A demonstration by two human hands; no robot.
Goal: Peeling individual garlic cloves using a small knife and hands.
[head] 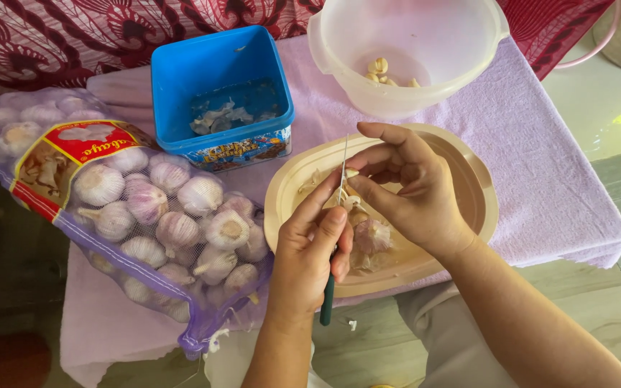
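One knife (338, 215) in left hand (310, 251); blade upright, tip pointing away.

The scene is viewed from one head-worn camera, aimed steeply down and forward over the person's lap. The hands are seen close, at lower centre. The cloth (526, 165) fills the middle; the bowl (339, 43) is cut off by the top edge. No second view is given.

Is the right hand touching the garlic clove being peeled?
Touching. The head view shows the right hand pinching the clove in its fingertips over the beige lid, with the knife blade alongside.
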